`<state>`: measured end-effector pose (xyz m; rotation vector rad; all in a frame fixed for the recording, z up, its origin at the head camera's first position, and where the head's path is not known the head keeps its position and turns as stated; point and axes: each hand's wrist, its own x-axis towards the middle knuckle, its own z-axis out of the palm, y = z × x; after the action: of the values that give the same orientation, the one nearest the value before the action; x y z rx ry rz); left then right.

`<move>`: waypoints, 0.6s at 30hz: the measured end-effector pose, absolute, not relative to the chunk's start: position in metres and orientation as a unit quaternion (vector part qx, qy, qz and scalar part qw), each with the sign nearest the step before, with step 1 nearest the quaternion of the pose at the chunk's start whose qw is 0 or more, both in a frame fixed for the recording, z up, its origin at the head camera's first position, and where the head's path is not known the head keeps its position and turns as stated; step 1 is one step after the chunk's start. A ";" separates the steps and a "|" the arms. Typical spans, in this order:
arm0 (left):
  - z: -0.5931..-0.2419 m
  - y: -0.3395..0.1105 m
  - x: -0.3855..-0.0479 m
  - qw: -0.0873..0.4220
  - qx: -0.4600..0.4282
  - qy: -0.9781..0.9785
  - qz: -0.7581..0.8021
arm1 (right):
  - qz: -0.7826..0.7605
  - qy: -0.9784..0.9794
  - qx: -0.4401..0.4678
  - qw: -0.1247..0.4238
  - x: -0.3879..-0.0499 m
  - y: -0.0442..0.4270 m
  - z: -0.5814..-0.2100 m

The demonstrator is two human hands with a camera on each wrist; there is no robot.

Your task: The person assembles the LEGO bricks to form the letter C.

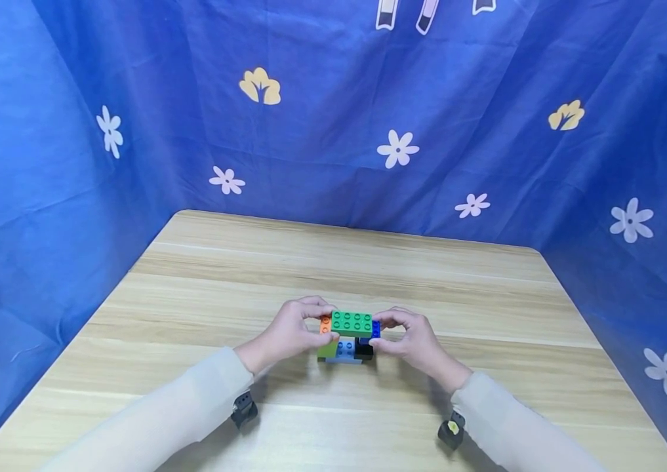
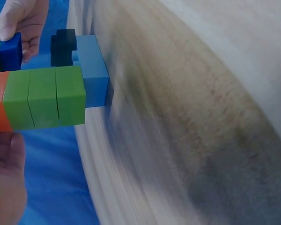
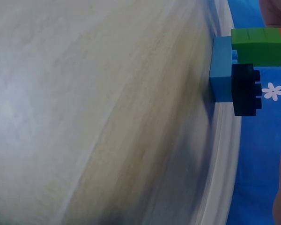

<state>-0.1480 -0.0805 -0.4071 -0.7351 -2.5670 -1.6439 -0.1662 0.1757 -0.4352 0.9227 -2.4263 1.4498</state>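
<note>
A small toy-brick build stands on the table in front of me. Its base is a light blue brick point(image 1: 345, 349). Several lime green bricks point(image 2: 44, 98) are stacked on its left end, topped by an orange brick point(image 1: 325, 325). On the right end sits a black brick point(image 3: 243, 90). A green brick point(image 1: 352, 324) lies across the top, joined to a dark blue brick point(image 1: 376, 329). The left wrist view shows a gap between dark blue and black. My left hand point(image 1: 293, 329) grips the stack around the orange brick. My right hand point(image 1: 414, 337) pinches the dark blue brick.
The wood-grain table point(image 1: 333, 262) extends around the build. Blue cloth point(image 1: 321, 144) with white and yellow flowers hangs behind it and at both sides. Each wrist carries a small black camera, one at the left sleeve point(image 1: 244, 410), one at the right sleeve.
</note>
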 end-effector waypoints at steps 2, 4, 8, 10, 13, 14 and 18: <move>-0.406 -0.081 -0.148 0.002 -0.236 -0.820 -0.522 | 0.493 -0.809 0.310 0.078 -0.166 0.177 -0.435; -0.406 -0.080 -0.148 0.002 -0.237 -0.820 -0.520 | 0.499 -0.805 0.312 0.076 -0.166 0.177 -0.436; -0.407 -0.080 -0.148 0.006 -0.240 -0.823 -0.515 | 0.506 -0.801 0.313 0.071 -0.166 0.178 -0.437; -0.407 -0.080 -0.148 0.015 -0.241 -0.830 -0.503 | 0.504 -0.803 0.310 0.069 -0.166 0.178 -0.437; -0.408 -0.081 -0.149 0.028 -0.241 -0.840 -0.486 | 0.496 -0.811 0.304 0.065 -0.164 0.177 -0.436; -0.409 -0.081 -0.149 0.031 -0.240 -0.843 -0.480 | 0.495 -0.812 0.302 0.065 -0.164 0.177 -0.435; -0.412 -0.081 -0.147 0.030 -0.231 -0.836 -0.497 | 0.489 -0.819 0.294 0.057 -0.160 0.176 -0.431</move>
<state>-0.1467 -0.0810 -0.4117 -0.7133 -2.5771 -1.5306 -0.1598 0.1761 -0.4306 0.8908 -2.4846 1.4829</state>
